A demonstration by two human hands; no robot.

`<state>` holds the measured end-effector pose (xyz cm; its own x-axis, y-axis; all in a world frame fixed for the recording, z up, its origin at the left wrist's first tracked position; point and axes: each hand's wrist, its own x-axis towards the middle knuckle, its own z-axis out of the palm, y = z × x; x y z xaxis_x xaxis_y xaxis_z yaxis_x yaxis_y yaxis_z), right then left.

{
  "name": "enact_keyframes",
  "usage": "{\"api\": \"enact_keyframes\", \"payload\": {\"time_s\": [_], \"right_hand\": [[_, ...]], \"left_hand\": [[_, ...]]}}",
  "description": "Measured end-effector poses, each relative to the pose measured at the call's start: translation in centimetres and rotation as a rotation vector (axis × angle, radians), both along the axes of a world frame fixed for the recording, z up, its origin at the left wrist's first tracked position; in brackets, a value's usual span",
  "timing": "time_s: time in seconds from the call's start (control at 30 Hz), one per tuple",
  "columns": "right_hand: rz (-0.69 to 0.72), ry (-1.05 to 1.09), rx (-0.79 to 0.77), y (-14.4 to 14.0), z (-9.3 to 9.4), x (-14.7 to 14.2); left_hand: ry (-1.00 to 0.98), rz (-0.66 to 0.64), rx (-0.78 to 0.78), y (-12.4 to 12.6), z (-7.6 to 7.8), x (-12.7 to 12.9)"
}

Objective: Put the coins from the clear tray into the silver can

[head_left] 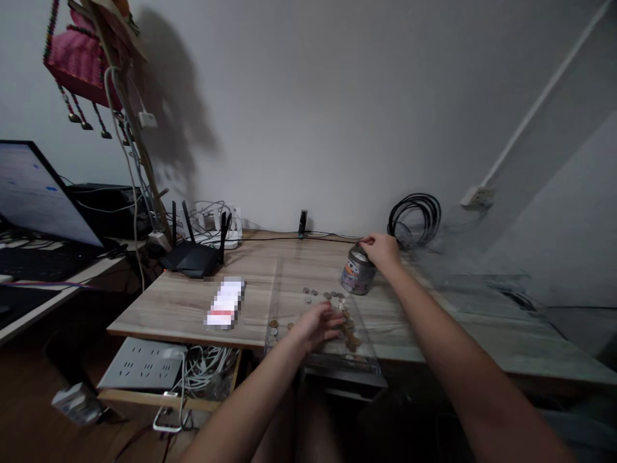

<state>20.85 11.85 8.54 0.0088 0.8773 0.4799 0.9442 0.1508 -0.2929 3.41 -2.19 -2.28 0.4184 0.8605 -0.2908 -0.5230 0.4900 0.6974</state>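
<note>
1. The coins (343, 315) lie scattered in a clear tray (366, 360) at the near edge of the wooden desk (183, 302), right in front of you. They look small, hard and flat, light one by one, and I judge them slippery against the smooth plastic; take them at the rim with fingertips, or slide them to the tray's wall first.
2. The tin can (357, 272) stands tilted on the desk just beyond the tray, to its right. It seems stiff and light, with a smooth printed side that could slip; take hold around the top rim or the body.
3. Your left hand (319, 326) rests low over the coins in the tray, fingers loosely curled and touching or nearly touching them. You cannot tell from here whether a coin is pinched between the fingertips.
4. Your right hand (383, 249) reaches forward and lies on the top of the can, fingers curved over its rim, tipping it toward the tray.
5. Well apart on the left sit a black router (193, 257) and a monitor (38, 193); a coil of black cable (415, 218) leans on the wall behind the can.
</note>
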Motion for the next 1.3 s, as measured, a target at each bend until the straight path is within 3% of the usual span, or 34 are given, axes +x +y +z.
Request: {"api": "enact_keyframes", "payload": {"time_s": [0.13, 0.23, 0.33, 0.4, 0.47, 0.6, 0.77, 0.9, 1.07, 1.3], "right_hand": [[-0.238, -0.084, -0.118, 3.5, 0.6, 1.3], [-0.289, -0.12, -0.128, 2.9, 0.1, 1.0], [-0.188, -0.184, -0.05, 0.6, -0.9, -0.3], [-0.019, -0.234, -0.033, -1.1, -2.5, -1.8], [0.151, -0.288, -0.119, -2.4, -4.9, -3.3], [0.34, -0.318, -0.338, -2.7, -9.6, -5.2], [0.483, -0.141, -0.429, -0.6, -12.6, -5.9], [0.567, 0.02, -0.471, 0.4, -13.7, -6.1], [0.587, 0.085, -0.481, 0.5, -13.7, -6.0], [0.599, 0.122, -0.54, 0.6, -13.8, -6.4]], "left_hand": [[0.493, -0.075, 0.313, -0.6, -0.3, -0.3], [1.138, -0.072, 0.674, 0.5, 0.4, -2.2], [1.725, -0.068, 0.752, 3.4, 1.0, -4.2], [1.855, -0.145, 0.913, 5.7, 0.9, -5.0], [1.868, -0.224, 1.042, 7.7, 0.5, -5.0], [1.855, -0.222, 0.995, 9.9, -0.9, -4.5], [1.798, -0.149, 0.942, 10.8, -2.6, -4.4], [1.735, -0.081, 0.919, 11.3, -3.2, -4.6], [1.661, -0.039, 0.915, 11.2, -2.6, -5.4], [1.526, -0.257, 0.898, 9.6, -1.4, -5.7]]}}
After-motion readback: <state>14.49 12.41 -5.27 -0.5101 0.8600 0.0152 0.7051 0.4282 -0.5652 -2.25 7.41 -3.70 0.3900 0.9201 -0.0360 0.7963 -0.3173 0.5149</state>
